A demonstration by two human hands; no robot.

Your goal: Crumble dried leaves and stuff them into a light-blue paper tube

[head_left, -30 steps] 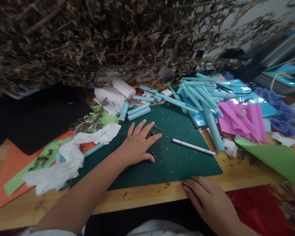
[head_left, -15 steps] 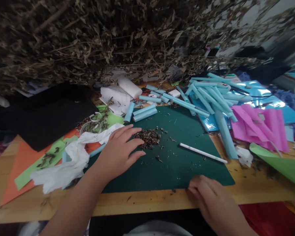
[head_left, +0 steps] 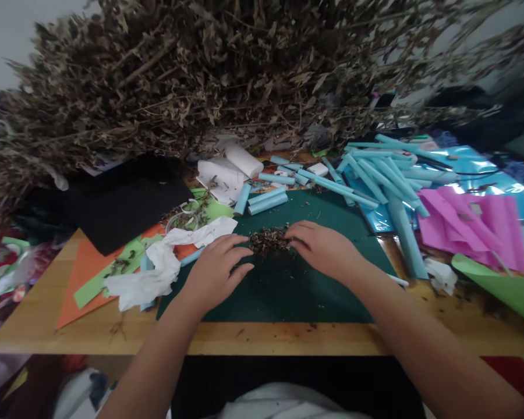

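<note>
A small heap of dried leaf crumbs (head_left: 268,240) lies on the dark green cutting mat (head_left: 283,294). My left hand (head_left: 213,272) rests on the mat just left of the heap, fingers stretched out and slightly curved toward it. My right hand (head_left: 323,249) lies on the mat just right of the heap, fingers extended with the tips touching the crumbs. Neither hand holds anything. The white stick (head_left: 398,281) lies on the mat, mostly hidden behind my right wrist.
A big mass of dry leafy branches (head_left: 227,75) overhangs the back of the wooden table (head_left: 91,334). Light blue paper rolls (head_left: 375,174), pink paper (head_left: 471,224), green paper (head_left: 502,285), crumpled white tissue (head_left: 151,278), orange paper (head_left: 82,279) and black cloth (head_left: 122,201) surround the mat.
My right hand has come up from the table's front edge to the right side of the heap. The left hand has swept the crumbs together and stays at the left.
</note>
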